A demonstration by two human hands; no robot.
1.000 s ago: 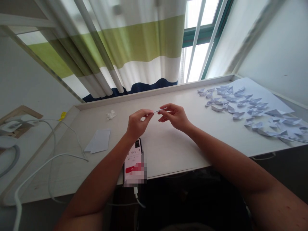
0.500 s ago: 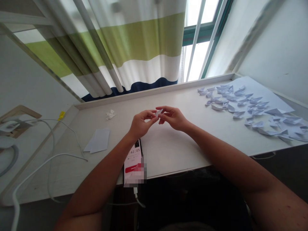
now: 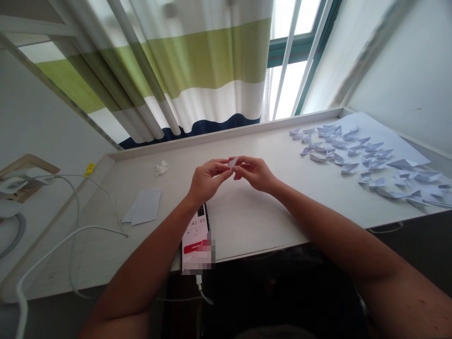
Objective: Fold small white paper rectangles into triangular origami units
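Note:
Between my two hands is a small folded piece of white paper (image 3: 232, 162), raised over the middle of the white desk (image 3: 254, 221). My left hand (image 3: 209, 180) pinches it from the left with thumb and fingers. From the right, my right hand (image 3: 254, 173) grips it too, fingertips almost meeting those of the left. Most of the paper is hidden by the fingers; a pointed white part shows above them. Many small folded paper boats (image 3: 349, 150) lie spread over the right side of the desk.
A phone (image 3: 195, 240) with a cable plugged in lies by my left forearm. Farther left are flat paper sheets (image 3: 146, 207), a crumpled white scrap (image 3: 162, 168) and white cables (image 3: 76, 230). A large white sheet (image 3: 399, 136) lies at the far right. Curtains (image 3: 212, 56) hang behind the desk.
The folded paper has turned slightly between my fingers, showing a wider white face. Both hands stay in nearly the same place.

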